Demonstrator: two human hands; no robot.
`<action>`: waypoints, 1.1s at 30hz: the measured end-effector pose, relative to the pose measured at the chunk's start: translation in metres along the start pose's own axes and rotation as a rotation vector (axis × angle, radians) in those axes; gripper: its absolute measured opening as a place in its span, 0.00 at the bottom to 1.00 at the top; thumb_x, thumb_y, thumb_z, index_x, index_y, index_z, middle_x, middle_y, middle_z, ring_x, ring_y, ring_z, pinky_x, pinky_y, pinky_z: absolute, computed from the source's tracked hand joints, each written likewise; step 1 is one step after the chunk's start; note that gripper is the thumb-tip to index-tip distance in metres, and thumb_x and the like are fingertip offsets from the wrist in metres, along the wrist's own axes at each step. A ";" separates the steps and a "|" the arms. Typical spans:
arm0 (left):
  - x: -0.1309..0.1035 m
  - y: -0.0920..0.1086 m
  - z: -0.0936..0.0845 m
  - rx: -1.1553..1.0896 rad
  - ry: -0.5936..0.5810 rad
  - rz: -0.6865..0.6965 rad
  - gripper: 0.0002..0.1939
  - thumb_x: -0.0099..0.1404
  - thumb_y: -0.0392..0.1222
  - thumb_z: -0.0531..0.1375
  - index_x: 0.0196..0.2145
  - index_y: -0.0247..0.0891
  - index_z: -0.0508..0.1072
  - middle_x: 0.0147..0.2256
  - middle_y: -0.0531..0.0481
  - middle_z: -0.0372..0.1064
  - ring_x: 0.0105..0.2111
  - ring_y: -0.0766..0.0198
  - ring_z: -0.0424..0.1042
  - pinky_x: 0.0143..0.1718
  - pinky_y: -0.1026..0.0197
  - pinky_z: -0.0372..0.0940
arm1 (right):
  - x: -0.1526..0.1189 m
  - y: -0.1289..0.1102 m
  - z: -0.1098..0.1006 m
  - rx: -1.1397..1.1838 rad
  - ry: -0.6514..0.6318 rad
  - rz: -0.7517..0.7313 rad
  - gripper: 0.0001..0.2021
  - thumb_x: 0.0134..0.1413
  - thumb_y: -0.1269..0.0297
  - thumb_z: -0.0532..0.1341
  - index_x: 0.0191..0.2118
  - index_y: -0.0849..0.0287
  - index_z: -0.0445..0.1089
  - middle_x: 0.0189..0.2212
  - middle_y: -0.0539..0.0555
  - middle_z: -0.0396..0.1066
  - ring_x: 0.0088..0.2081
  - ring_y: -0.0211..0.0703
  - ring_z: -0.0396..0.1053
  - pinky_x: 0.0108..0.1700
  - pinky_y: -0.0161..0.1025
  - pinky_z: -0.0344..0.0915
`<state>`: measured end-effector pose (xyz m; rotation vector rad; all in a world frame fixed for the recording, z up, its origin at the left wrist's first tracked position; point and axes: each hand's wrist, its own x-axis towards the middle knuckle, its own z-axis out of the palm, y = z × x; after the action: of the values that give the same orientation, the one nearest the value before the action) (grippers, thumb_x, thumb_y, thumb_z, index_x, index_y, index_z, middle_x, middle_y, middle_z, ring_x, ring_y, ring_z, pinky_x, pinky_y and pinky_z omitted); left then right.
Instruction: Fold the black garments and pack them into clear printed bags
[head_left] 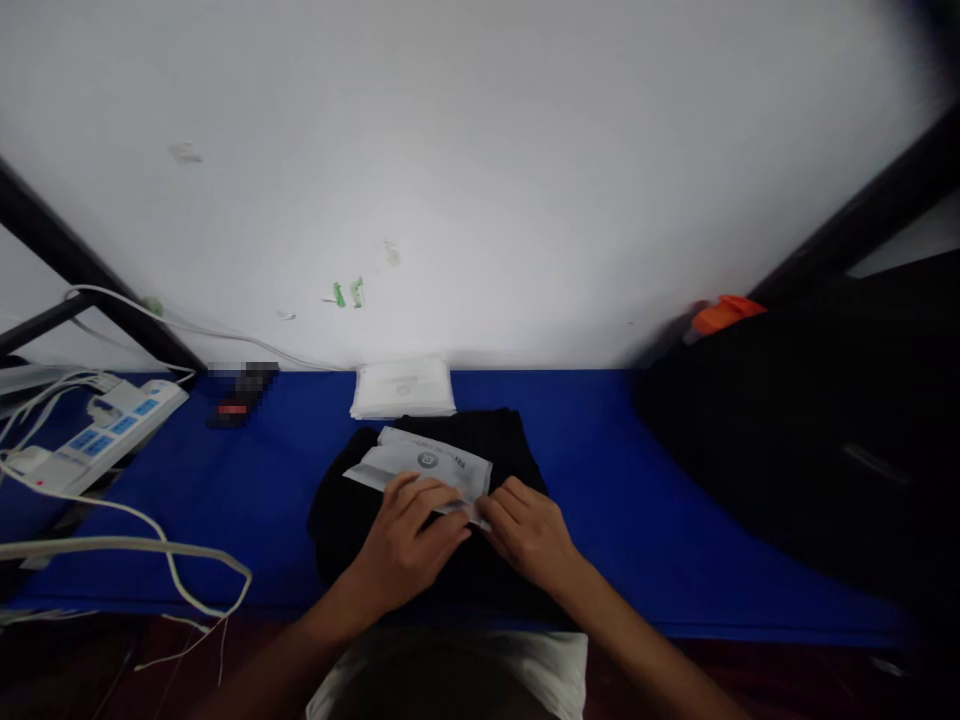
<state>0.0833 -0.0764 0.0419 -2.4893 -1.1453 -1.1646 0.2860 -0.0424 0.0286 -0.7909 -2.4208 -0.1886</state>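
A whitish plastic packaging bag (420, 458) with a round dark logo and lettering lies over a black folded cloth (487, 428). My left hand (412, 535) is closed on the bag's near edge, its fingers curled over the plastic. At the bag's near right corner, my right hand (529, 530) pinches the edge with the fingertips. Both hands rest above the black cloth, close to each other. Whatever may be inside the bag cannot be made out. Just behind the cloth, a stack of similar white bags (403, 388) lies against the wall.
A white power strip (112, 435) with plugs and loose cables (172, 550) lies at the left. A dark item with a red band (240, 395) sits near the wall. A large black bulk (810, 430) with an orange piece (727, 313) fills the right side. The surface (600, 480) is blue.
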 end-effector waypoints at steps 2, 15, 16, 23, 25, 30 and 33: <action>0.004 0.004 0.006 -0.077 -0.012 0.057 0.06 0.68 0.33 0.58 0.41 0.41 0.73 0.38 0.50 0.75 0.43 0.62 0.72 0.53 0.53 0.63 | -0.003 0.000 -0.002 0.016 0.029 0.008 0.12 0.65 0.72 0.50 0.35 0.60 0.71 0.23 0.53 0.67 0.28 0.43 0.61 0.28 0.39 0.58; 0.015 -0.025 0.010 -0.044 -0.017 0.045 0.09 0.69 0.32 0.54 0.32 0.38 0.72 0.30 0.49 0.72 0.33 0.61 0.68 0.41 0.56 0.64 | -0.020 0.022 -0.016 0.090 0.054 0.079 0.14 0.63 0.76 0.49 0.37 0.60 0.71 0.25 0.53 0.69 0.29 0.42 0.62 0.30 0.37 0.59; 0.013 -0.032 0.004 -0.018 -0.013 0.027 0.09 0.69 0.32 0.54 0.33 0.38 0.72 0.31 0.49 0.72 0.34 0.61 0.68 0.41 0.55 0.64 | -0.024 0.027 -0.018 0.086 0.075 0.109 0.13 0.63 0.76 0.50 0.37 0.60 0.71 0.25 0.53 0.69 0.29 0.42 0.63 0.31 0.37 0.60; -0.013 -0.060 -0.037 0.038 -0.095 -0.011 0.05 0.68 0.32 0.55 0.38 0.38 0.71 0.33 0.48 0.72 0.37 0.59 0.67 0.43 0.54 0.63 | -0.046 0.047 -0.022 0.178 0.145 0.166 0.11 0.62 0.76 0.52 0.40 0.59 0.70 0.27 0.53 0.70 0.32 0.43 0.66 0.32 0.38 0.65; -0.018 -0.056 -0.038 -0.012 -0.209 -0.016 0.03 0.69 0.37 0.57 0.36 0.37 0.70 0.33 0.48 0.71 0.37 0.59 0.67 0.41 0.55 0.63 | -0.048 0.046 -0.019 0.237 0.113 0.160 0.11 0.62 0.77 0.52 0.43 0.59 0.69 0.29 0.53 0.71 0.33 0.43 0.68 0.33 0.38 0.67; -0.015 -0.042 -0.020 -0.009 -0.386 -0.021 0.13 0.69 0.47 0.58 0.29 0.37 0.66 0.29 0.49 0.67 0.31 0.60 0.65 0.33 0.57 0.61 | -0.038 0.038 -0.017 0.179 -0.103 0.173 0.14 0.63 0.75 0.50 0.50 0.59 0.67 0.34 0.55 0.73 0.35 0.43 0.72 0.34 0.38 0.69; -0.006 -0.037 -0.009 0.018 -0.371 0.001 0.08 0.71 0.40 0.55 0.32 0.37 0.68 0.31 0.49 0.68 0.31 0.61 0.66 0.35 0.57 0.61 | -0.030 0.031 -0.022 0.020 -0.019 0.280 0.15 0.61 0.74 0.51 0.51 0.60 0.67 0.32 0.55 0.73 0.33 0.44 0.72 0.31 0.37 0.68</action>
<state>0.0490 -0.0580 0.0379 -2.7657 -1.2278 -0.7028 0.3348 -0.0388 0.0284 -1.1142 -2.2947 -0.0472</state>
